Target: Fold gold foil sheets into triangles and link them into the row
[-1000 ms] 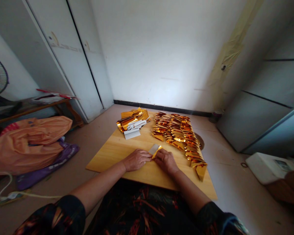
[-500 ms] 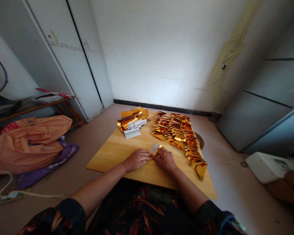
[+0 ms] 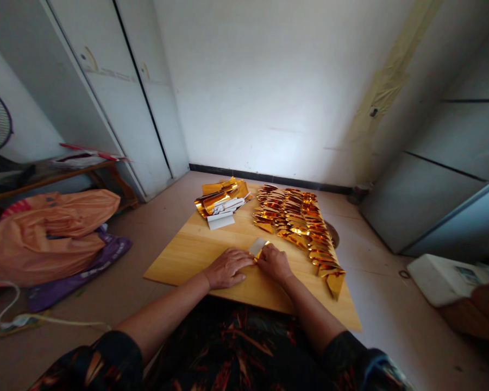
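A small sheet of gold foil paper with a grey-white back (image 3: 258,247) lies on the wooden board (image 3: 179,255), partly folded. My right hand (image 3: 276,263) has its fingers bent and pressed on the paper's right side, pinching it. From the left, my left hand (image 3: 227,268) lies flat with fingers stretched out, fingertips touching the paper's lower left edge and thumb apart. Beyond the hands, rows of folded gold foil pieces (image 3: 297,217) overlap on the right of the board. Farther left sits a pile of gold foil sheets (image 3: 224,193) with white-backed strips (image 3: 228,205).
A white wall (image 3: 261,98) rises behind the board. Grey cabinets (image 3: 118,98) stand at the left, above an orange bag (image 3: 44,239) and a purple bag (image 3: 77,277) on the floor. To the right are a grey fridge-like unit (image 3: 440,190) and a white box (image 3: 436,279).
My left thumb has spread away from the fingers, toward the board's near edge. My right hand stays on the paper, nearly unmoved.
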Available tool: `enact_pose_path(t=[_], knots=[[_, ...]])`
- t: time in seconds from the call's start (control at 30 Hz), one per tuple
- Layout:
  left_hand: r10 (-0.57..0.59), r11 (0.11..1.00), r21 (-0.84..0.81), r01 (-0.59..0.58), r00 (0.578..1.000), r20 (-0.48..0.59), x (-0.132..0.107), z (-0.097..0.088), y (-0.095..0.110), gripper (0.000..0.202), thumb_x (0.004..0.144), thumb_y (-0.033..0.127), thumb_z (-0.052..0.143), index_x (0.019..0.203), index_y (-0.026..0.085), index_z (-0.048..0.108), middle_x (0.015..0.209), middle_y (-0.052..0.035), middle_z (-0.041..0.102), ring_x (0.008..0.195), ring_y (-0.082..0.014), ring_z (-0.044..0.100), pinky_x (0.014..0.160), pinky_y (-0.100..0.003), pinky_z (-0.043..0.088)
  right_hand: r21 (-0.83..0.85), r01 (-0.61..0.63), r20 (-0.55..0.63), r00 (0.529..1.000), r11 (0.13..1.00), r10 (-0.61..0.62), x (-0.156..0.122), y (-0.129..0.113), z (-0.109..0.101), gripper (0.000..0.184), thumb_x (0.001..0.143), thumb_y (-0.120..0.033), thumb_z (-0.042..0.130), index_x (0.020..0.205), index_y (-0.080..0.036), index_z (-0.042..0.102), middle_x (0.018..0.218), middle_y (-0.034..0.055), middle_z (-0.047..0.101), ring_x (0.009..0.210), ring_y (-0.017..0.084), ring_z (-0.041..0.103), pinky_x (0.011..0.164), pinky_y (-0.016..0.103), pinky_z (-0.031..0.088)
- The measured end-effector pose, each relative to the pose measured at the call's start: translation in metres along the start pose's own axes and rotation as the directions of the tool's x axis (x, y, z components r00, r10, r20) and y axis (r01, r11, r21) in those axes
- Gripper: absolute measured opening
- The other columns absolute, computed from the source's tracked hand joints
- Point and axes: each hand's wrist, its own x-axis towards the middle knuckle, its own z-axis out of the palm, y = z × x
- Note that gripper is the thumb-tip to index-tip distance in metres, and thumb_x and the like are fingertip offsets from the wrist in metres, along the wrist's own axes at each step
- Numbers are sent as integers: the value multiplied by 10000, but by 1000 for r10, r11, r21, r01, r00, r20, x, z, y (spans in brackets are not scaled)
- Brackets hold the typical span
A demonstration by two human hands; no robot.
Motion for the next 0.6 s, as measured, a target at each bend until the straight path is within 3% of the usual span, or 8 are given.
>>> enact_pose_path(t=[0.6], knots=[[-8,995,100,10,1000,-26,0,6,0,389,855,283,505,1238,226,548,1284,-72,576,1169,-226,523,995,-397,379,-30,-36,-43,998,999,35,-1,-7,-1,134,833,-202,468,831,-179,599,997,74,609,880,176,569,641,267,296]])
